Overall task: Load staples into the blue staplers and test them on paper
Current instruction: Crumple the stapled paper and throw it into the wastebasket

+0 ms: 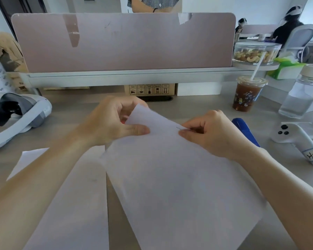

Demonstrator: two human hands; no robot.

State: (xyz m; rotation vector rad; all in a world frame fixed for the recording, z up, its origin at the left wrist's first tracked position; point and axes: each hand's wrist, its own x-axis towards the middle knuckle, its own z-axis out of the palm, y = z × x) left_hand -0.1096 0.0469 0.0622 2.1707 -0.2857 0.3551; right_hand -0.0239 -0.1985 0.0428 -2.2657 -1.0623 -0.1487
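1. Right hand point(211, 134) pinches the paper point(179, 186) right by the staple point(179, 128), probably checking it bit through.
2. Left hand point(114, 121) pinches the paper's top corner, keeping it taut.
3. Blue stapler point(246, 130) lies just right of the paper, parked.

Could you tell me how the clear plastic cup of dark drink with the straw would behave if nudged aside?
The clear plastic cup of dark drink looks nearly full and narrows toward its base, so a high push would probably tip it. Its clear walls may flex under a firm grip. The white straw pierces its lid, so tipping might spill.
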